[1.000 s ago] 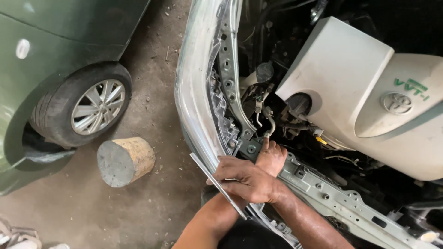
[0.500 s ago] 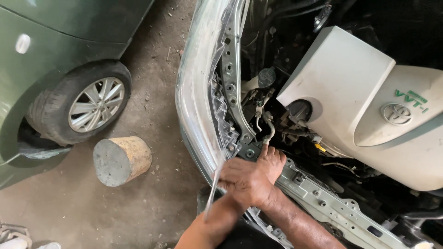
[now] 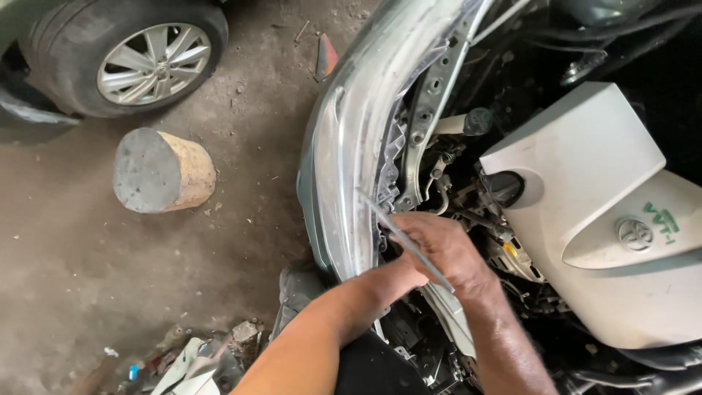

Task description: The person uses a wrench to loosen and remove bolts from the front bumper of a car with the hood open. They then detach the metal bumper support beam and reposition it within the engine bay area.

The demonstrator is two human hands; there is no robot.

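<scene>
Position: As you lean over the open engine bay, both your forearms enter from the bottom edge and meet at the front corner of the car.
Right hand: your right hand [image 3: 446, 252] lies knuckles-up on the grey perforated metal front support panel [image 3: 431, 95]; its fingers curl down out of sight, so I cannot tell how far it is closed or what it grips.
Left hand: your left hand [image 3: 402, 272] is tucked under the right wrist and mostly hidden; grip cannot be told.
Tool: a thin grey metal rod [image 3: 406, 241] runs slantwise across the back of your right hand, its upper tip by the pale silver curved front bumper [image 3: 358, 146]; which hand holds it is not visible.
Edges and room: the bumper closes you in on the left and the large white plastic engine cover [image 3: 585, 190] on the right, leaving only a narrow gap of hoses and brackets between.
Hidden: the bay below your hands is dark and the parts there cannot be made out.
Surroundings: a short round wooden log stump [image 3: 162, 172] lies on the dirty concrete floor [image 3: 73, 292], well apart, near the alloy wheel of a neighbouring green car [image 3: 150, 62]; scrap litter [image 3: 197, 362] lies by your left elbow.
</scene>
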